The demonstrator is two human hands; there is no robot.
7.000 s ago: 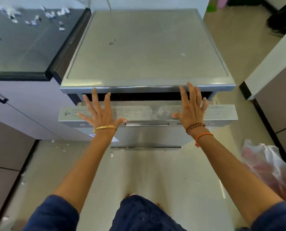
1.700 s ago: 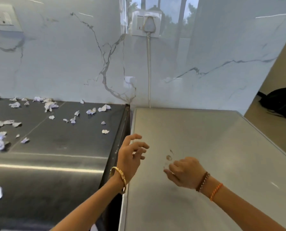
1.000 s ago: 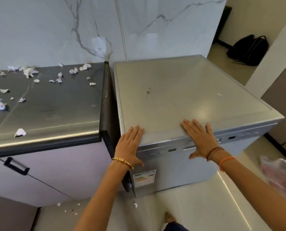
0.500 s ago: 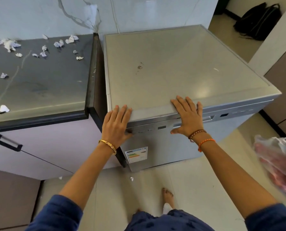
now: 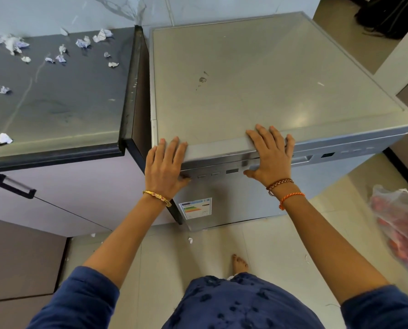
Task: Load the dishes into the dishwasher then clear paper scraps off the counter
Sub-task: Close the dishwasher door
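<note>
Steel dishwasher (image 5: 257,91) is pressed shut by flat, released left hand (image 5: 163,167) and right hand (image 5: 270,155); paper scraps (image 5: 83,41) are left uncleared on the counter (image 5: 55,103).

Bright, even daylight. Soft glare lies on the dishwasher (image 5: 269,91) top and along the counter (image 5: 55,103) front edge. Wide-angle bending curves the edges; the bag (image 5: 402,224) at right is blurred.

I see a dark bench (image 5: 55,108) strewn with crumpled paper scraps (image 5: 83,42), most along its back edge, one (image 5: 4,139) near the front edge. A few scraps (image 5: 190,240) lie on the pale tiled floor (image 5: 269,245) below.
</note>
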